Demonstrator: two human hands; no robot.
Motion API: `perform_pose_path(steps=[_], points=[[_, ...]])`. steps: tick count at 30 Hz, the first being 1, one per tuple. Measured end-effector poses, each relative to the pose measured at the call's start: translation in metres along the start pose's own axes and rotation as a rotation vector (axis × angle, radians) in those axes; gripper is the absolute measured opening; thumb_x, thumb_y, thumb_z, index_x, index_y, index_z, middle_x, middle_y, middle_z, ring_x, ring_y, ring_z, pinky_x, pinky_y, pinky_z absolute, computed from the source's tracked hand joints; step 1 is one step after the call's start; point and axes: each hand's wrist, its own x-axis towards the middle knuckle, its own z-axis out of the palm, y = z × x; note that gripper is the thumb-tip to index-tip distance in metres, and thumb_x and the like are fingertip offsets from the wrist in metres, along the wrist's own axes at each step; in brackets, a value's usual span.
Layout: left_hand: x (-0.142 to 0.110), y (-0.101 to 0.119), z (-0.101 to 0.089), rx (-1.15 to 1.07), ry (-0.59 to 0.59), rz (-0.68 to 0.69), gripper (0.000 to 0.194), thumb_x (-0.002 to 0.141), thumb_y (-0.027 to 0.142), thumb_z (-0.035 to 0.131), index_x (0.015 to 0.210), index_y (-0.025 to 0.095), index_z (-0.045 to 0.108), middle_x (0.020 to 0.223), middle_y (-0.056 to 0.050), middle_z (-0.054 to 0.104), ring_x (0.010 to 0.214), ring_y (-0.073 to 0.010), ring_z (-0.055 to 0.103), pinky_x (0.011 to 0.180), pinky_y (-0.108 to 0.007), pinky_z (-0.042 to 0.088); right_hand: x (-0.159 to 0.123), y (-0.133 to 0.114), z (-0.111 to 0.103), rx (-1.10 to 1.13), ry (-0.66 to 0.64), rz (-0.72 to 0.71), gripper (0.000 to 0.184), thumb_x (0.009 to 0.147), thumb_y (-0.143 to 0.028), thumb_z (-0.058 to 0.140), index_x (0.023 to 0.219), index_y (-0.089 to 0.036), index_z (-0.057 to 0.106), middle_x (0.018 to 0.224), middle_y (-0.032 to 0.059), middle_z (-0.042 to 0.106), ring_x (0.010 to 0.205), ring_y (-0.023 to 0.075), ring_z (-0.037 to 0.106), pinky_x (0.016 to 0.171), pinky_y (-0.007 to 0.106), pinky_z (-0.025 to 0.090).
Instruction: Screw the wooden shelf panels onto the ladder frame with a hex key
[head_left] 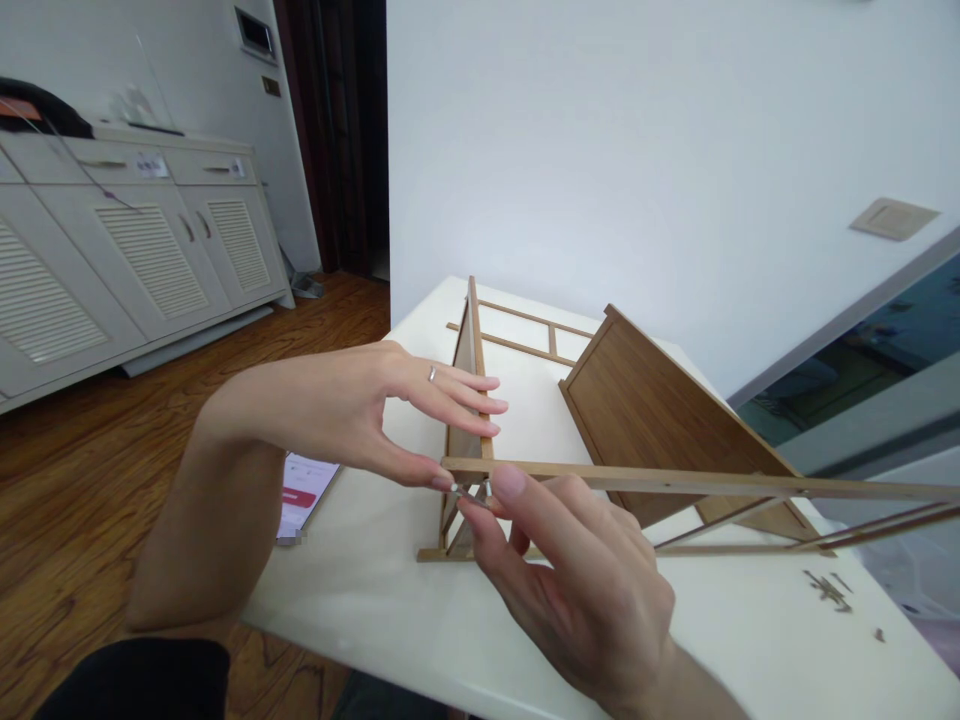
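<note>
A partly joined wooden frame lies on the white table, its long rail running to the right. My left hand spreads its fingers over the left upright panel, fingertips resting on its top edge. The left thumb touches the frame's near corner, beside a small bent metal piece that looks like a hex key. My right hand pinches this piece between thumb and forefinger, just below the rail's left end. Fingertips partly hide it. Behind the rail, a wide wooden panel stands at a slant.
Several small metal fasteners lie on the white table at the right. A phone with a lit screen lies at the left edge. A white wall rises behind, and a cabinet stands across the wooden floor.
</note>
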Motion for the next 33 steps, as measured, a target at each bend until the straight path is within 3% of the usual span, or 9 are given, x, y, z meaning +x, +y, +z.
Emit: perform_pose_path(steps=[8, 24, 33], points=[[0.000, 0.001, 0.000, -0.017, 0.004, -0.004, 0.053, 0.092, 0.037, 0.081, 0.142, 0.028, 0.069, 0.154, -0.006, 0.062, 0.151, -0.0248, 0.053, 0.128, -0.035, 0.040, 0.001, 0.000, -0.004, -0.071, -0.054, 0.017, 0.038, 0.103, -0.015, 0.064, 0.137, -0.030, 0.065, 0.070, -0.0084, 0.065, 0.056, 0.0073, 0.053, 0.054, 0.018, 0.047], [0.000, 0.001, 0.000, -0.008, 0.013, 0.002, 0.053, 0.090, 0.034, 0.082, 0.141, 0.028, 0.070, 0.152, -0.006, 0.064, 0.149, -0.0250, 0.055, 0.128, -0.032, 0.041, 0.001, 0.003, -0.011, -0.068, -0.137, -0.013, 0.035, 0.103, -0.016, 0.063, 0.136, -0.027, 0.066, 0.072, -0.0102, 0.062, 0.059, 0.0024, 0.056, 0.057, 0.016, 0.045], [0.000, 0.001, 0.000, -0.013, 0.006, 0.003, 0.052, 0.091, 0.035, 0.082, 0.142, 0.027, 0.070, 0.153, -0.006, 0.064, 0.150, -0.0254, 0.054, 0.128, -0.034, 0.040, 0.007, 0.000, -0.015, -0.033, -0.141, -0.025, 0.029, 0.110, -0.015, 0.050, 0.133, -0.024, 0.066, 0.074, -0.0082, 0.063, 0.060, 0.0028, 0.056, 0.060, 0.015, 0.047]])
